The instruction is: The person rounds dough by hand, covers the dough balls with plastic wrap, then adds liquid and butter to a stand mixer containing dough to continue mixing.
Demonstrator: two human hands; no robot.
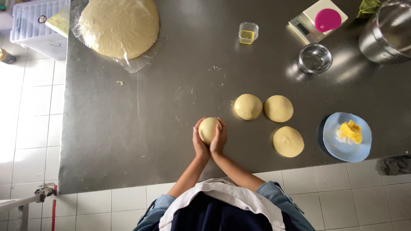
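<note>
Hands: left hand [199, 143] and right hand [219, 139] cupped together around dough ball [208, 129] | steel table [128, 128]: bare stretch leftward, near edge just behind wrists | large dough sheet [119, 25] far-left corner | three dough balls [278, 108] right | blue plate [338, 147] at near edge

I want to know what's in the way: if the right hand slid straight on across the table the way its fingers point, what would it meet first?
The right hand is cupped on a dough ball, so that comes first. Beyond it the steel table looks bare; farther up, the small plastic cup lies roughly in line, though direction is uncertain.
</note>
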